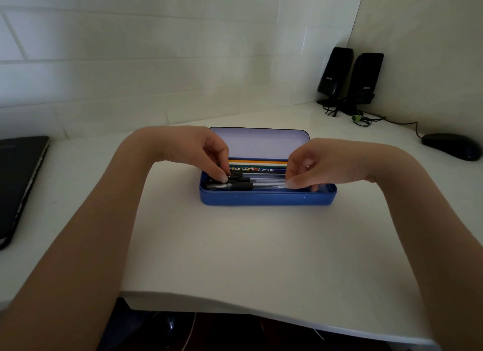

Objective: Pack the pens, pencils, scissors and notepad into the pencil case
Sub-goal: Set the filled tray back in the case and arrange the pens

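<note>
A blue tin pencil case (266, 198) lies on the white desk, its lid (261, 143) standing upright at the back. Inside lie several clear pens with black caps (241, 185), and behind them coloured pencils (257, 164) and a patterned item (258, 170) that I cannot identify. My left hand (206, 152) pinches the black-capped ends of the pens at the case's left. My right hand (308, 165) pinches their clear ends at the right. Scissors are not visible.
A closed dark laptop (18, 183) lies at the left desk edge. Two black speakers (350, 73) with cables stand in the back right corner, and a black mouse (450, 145) lies at the far right. The desk's front edge (261, 307) is close to me.
</note>
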`<action>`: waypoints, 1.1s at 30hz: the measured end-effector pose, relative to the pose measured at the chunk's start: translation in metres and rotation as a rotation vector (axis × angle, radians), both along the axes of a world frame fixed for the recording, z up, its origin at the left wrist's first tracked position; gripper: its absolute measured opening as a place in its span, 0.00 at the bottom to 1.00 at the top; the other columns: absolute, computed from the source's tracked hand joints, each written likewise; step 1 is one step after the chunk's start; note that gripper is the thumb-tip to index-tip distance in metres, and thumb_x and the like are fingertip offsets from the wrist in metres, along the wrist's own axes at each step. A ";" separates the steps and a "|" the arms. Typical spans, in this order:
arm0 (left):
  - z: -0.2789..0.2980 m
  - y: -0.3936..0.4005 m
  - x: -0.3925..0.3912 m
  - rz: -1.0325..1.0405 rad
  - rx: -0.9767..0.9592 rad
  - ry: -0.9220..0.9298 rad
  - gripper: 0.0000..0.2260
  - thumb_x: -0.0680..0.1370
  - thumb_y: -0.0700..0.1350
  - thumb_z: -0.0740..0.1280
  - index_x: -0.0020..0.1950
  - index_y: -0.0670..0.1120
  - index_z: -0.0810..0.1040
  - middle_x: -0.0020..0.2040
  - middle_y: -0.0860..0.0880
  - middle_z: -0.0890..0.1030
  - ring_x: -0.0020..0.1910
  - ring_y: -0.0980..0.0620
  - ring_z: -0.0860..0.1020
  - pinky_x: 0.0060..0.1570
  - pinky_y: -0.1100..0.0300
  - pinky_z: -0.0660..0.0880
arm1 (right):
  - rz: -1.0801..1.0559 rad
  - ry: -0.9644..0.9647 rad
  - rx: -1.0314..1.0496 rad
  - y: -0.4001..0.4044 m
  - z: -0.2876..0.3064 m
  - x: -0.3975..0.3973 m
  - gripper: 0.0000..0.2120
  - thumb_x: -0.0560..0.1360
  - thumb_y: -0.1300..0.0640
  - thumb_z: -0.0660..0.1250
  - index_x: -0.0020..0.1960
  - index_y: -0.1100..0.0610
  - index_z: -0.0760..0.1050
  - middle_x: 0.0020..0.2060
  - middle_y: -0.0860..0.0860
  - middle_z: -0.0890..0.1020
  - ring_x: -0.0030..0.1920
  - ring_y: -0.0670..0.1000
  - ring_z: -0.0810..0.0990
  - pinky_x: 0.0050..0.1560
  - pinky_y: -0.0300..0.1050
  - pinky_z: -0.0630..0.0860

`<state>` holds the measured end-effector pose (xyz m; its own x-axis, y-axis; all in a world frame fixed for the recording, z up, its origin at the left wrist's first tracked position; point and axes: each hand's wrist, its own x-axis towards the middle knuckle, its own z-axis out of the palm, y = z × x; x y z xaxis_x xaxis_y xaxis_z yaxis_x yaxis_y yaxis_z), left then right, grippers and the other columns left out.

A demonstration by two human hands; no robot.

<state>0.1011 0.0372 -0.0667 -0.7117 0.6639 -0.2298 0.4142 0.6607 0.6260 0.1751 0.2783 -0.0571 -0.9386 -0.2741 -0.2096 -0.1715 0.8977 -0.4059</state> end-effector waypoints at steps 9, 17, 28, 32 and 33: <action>0.000 0.000 0.000 0.001 -0.007 -0.001 0.04 0.69 0.43 0.75 0.38 0.50 0.81 0.32 0.58 0.81 0.39 0.61 0.78 0.47 0.69 0.71 | 0.027 -0.037 -0.084 -0.001 -0.002 0.000 0.07 0.77 0.51 0.64 0.42 0.51 0.78 0.39 0.51 0.83 0.36 0.46 0.81 0.45 0.40 0.78; 0.001 -0.001 0.001 0.009 -0.015 0.007 0.04 0.69 0.44 0.75 0.38 0.50 0.82 0.32 0.58 0.82 0.41 0.60 0.78 0.50 0.66 0.70 | 0.051 -0.056 -0.074 0.000 0.000 0.001 0.06 0.71 0.50 0.72 0.40 0.50 0.76 0.29 0.44 0.81 0.27 0.40 0.76 0.29 0.28 0.69; 0.002 -0.003 -0.001 0.005 0.015 0.011 0.04 0.70 0.44 0.74 0.42 0.51 0.83 0.35 0.57 0.83 0.40 0.61 0.79 0.43 0.73 0.71 | 0.046 0.044 -0.095 0.000 -0.004 -0.004 0.06 0.68 0.49 0.74 0.40 0.49 0.79 0.35 0.50 0.81 0.32 0.44 0.75 0.41 0.41 0.71; 0.000 -0.009 -0.008 0.085 0.128 0.071 0.02 0.72 0.44 0.72 0.43 0.50 0.83 0.39 0.55 0.84 0.42 0.57 0.78 0.50 0.60 0.73 | 0.066 0.043 -0.098 -0.001 -0.004 -0.004 0.04 0.68 0.51 0.74 0.39 0.50 0.80 0.35 0.50 0.83 0.34 0.45 0.76 0.43 0.42 0.73; -0.001 -0.009 -0.010 0.105 0.145 0.086 0.02 0.73 0.44 0.72 0.43 0.51 0.83 0.40 0.54 0.84 0.42 0.57 0.78 0.51 0.57 0.73 | 0.074 0.042 -0.096 -0.003 -0.005 -0.004 0.04 0.69 0.51 0.73 0.39 0.50 0.80 0.34 0.49 0.82 0.33 0.45 0.76 0.42 0.40 0.73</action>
<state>0.0908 0.0279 -0.0680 -0.7917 0.6065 -0.0728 0.4035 0.6087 0.6832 0.1710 0.2753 -0.0621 -0.9225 -0.3596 -0.1400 -0.2543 0.8394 -0.4803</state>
